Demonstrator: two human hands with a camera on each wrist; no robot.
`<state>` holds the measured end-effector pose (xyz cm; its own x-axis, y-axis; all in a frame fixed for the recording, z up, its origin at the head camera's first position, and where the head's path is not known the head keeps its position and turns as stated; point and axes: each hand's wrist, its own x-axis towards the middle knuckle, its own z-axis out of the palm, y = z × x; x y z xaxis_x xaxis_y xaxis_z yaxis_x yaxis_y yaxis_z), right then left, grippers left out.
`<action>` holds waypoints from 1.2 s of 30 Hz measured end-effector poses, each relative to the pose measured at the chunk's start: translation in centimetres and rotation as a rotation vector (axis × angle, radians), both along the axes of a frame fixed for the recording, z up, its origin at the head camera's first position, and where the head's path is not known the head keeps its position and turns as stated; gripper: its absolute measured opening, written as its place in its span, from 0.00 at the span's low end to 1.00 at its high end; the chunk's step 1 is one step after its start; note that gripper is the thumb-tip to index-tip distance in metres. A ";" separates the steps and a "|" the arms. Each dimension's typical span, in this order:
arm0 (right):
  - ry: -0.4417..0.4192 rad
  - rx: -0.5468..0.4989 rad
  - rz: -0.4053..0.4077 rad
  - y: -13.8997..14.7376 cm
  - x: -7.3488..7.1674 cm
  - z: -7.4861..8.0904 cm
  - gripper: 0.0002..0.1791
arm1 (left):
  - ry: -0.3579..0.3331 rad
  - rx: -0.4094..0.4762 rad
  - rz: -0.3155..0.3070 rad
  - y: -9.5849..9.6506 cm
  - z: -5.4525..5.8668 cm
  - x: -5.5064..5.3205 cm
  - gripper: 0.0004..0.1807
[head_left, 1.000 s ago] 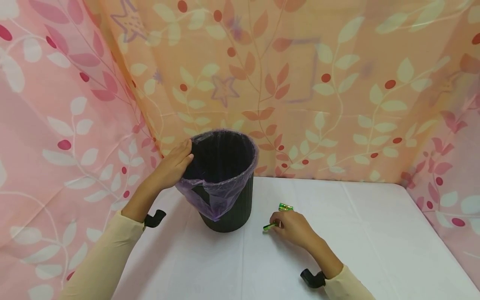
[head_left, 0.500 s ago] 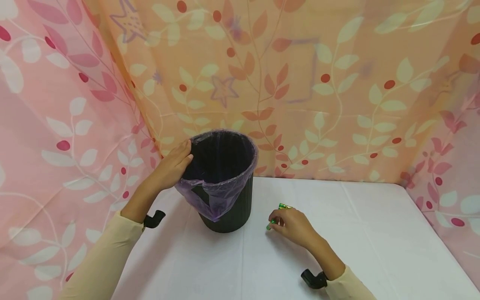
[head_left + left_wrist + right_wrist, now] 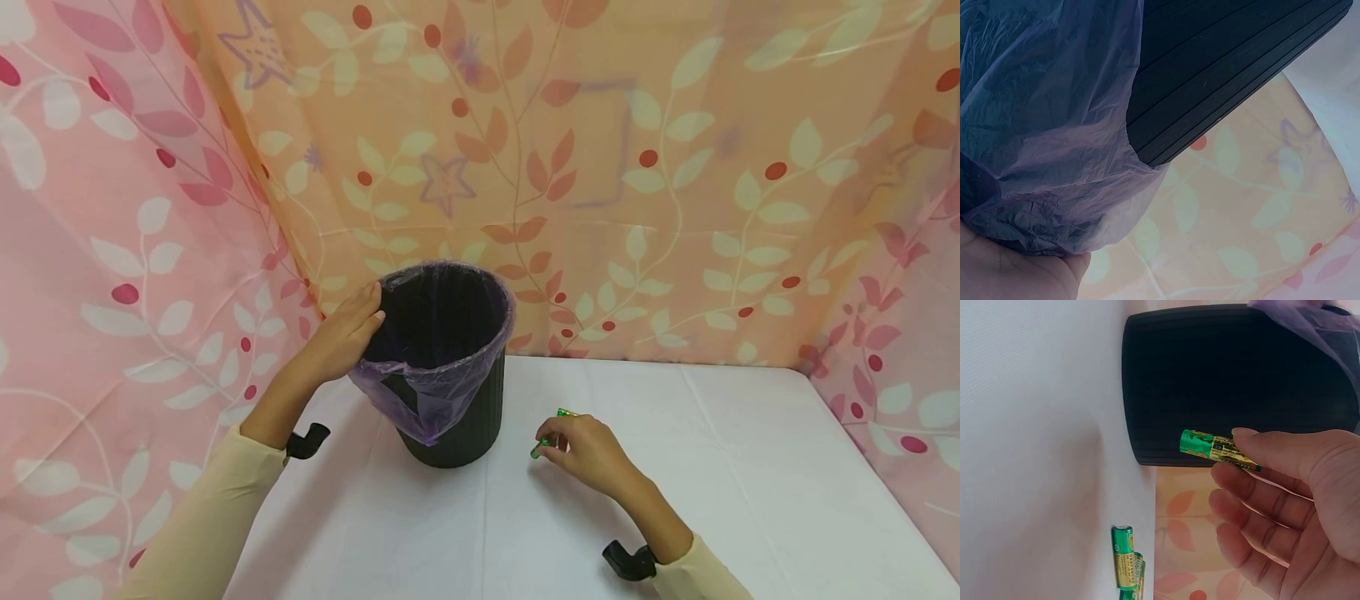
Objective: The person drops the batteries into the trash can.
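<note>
In the head view a dark ribbed trash bin (image 3: 480, 417) stands upright on the white table, its mouth lined with a thin purple bag (image 3: 438, 404) folded down over the rim. My left hand (image 3: 345, 333) rests on the bin's left rim, fingers laid straight against the bag. The left wrist view has the palm (image 3: 1019, 272) against the crumpled liner. My right hand (image 3: 588, 450), to the right of the bin, pinches a green-and-gold battery (image 3: 1219, 450) between thumb and index finger. Several similar batteries (image 3: 1124, 556) lie on the table beyond this hand, mostly hidden by it in the head view.
The white table (image 3: 750, 467) extends right of the bin and toward me. An orange floral cloth (image 3: 600, 167) hangs behind the table, and pink floral cloth (image 3: 150, 333) hangs at the left. Each wrist wears a black camera mount (image 3: 630, 560).
The battery between my right fingers has turned, so less of it shows in the head view. The right hand has shifted slightly. My left hand keeps its place on the rim.
</note>
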<state>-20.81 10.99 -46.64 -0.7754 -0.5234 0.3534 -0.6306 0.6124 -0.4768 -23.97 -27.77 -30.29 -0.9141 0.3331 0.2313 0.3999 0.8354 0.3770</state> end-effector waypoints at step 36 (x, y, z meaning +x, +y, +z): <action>-0.015 -0.008 -0.006 0.0 0.3 0.7 0.07 | -0.028 -0.014 0.008 0.0 0.1 0.0 0.33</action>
<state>-20.53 10.95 -45.96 -0.7837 -0.5158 0.3460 -0.6197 0.6123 -0.4910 -23.94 -27.75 -30.18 -0.9228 0.3288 0.2009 0.3826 0.8438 0.3764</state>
